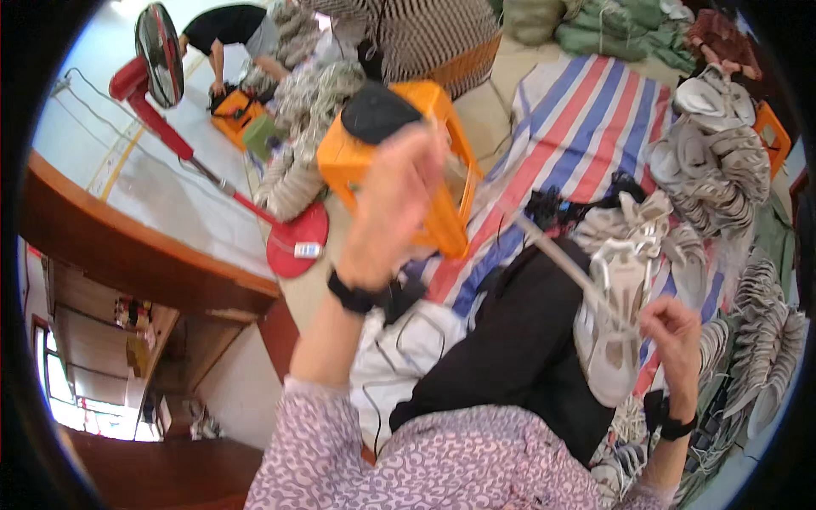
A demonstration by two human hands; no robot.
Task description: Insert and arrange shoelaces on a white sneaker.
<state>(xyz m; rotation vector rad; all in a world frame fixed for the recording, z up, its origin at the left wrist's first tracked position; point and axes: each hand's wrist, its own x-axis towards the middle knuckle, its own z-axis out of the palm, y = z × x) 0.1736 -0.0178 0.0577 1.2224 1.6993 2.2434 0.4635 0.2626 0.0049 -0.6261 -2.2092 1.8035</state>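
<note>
White shoe (614, 365) against dark trouser leg (523, 319), probably light, pliable, best steadied by sides; right hand (676, 333) pinches end of pale strip (563, 262), likely limp; left hand (395, 200) blurred, grip can't tell

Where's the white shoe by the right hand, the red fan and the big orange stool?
White shoe (614, 364): head view, its rounded end.
Red fan (171, 133): head view, its pole.
Orange stool (339, 157): head view, its seat corner.

A pale strip (565, 262) slants across a white shoe (614, 370).
Your blurred left hand (393, 204) shows before an orange stool (338, 160); your right hand (673, 331) curls by the strip's lower end.
</note>
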